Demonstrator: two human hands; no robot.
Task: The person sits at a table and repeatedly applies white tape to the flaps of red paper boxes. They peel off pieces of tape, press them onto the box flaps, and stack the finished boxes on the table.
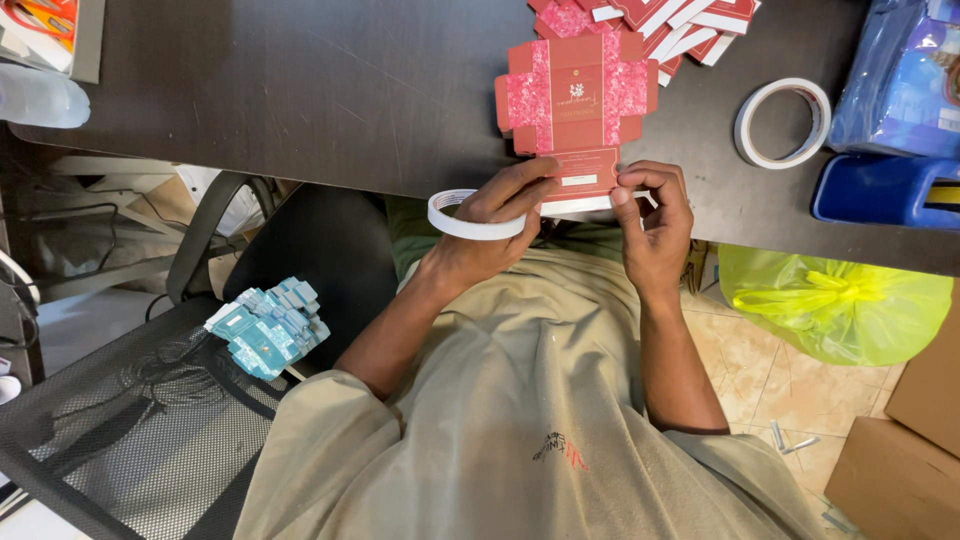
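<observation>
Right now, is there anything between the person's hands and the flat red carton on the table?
Nothing visible does. The left hand, with a tape roll around it, and the right hand both already touch the near flap of the red carton at the table edge.

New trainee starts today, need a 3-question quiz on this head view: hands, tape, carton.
1. True or false: the left hand has a white tape roll looped on it.
2. What do the right hand fingers pinch?
A. the carton's near flap
B. the yellow bag
C. the blue tub
3. Fill in: the flat red carton lies on the dark ____.

Key
1. True
2. A, at the edge of the flap
3. Table
</observation>
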